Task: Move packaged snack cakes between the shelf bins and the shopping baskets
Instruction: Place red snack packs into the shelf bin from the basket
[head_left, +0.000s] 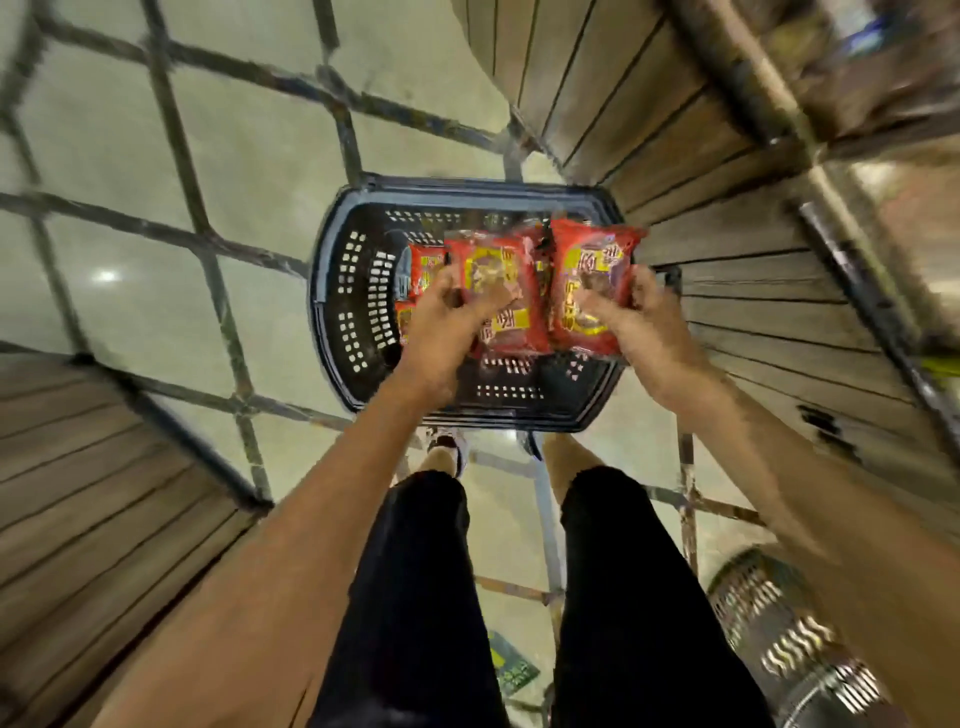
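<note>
The left hand (441, 322) is curling its fingers (480, 306) around the lower edge of one red snack cake pack (496, 291), thumb on top, pinching it firmly. The right hand (641, 325) is doing the same with a second red pack (589, 283), its fingers (597, 312) wrapping the bottom corner. Both packs are sticking out toward twelve o'clock from the fingers, long axes running roughly six to twelve, and sitting side by side, their inner edges touching or nearly so. They are hanging directly over the dark plastic shopping basket (337, 291), which is resting on the tiled floor (156, 260) just ahead of the person's feet.

The coming move, judged from the task, turns on that vertical relation: the packs are lying straight above the basket's opening, so either hand is equally close for a drop or a lift. More red wrappers (423, 270) are already lying inside the basket at about nine o'clock from the left-hand pack.

The wrappers are glossy red film with yellow label panels and a brown cake picture; the print is too blurred to read. Wooden slatted shelving (727, 270) is standing at three o'clock, and a second perforated basket (789, 639) is showing at five o'clock.
</note>
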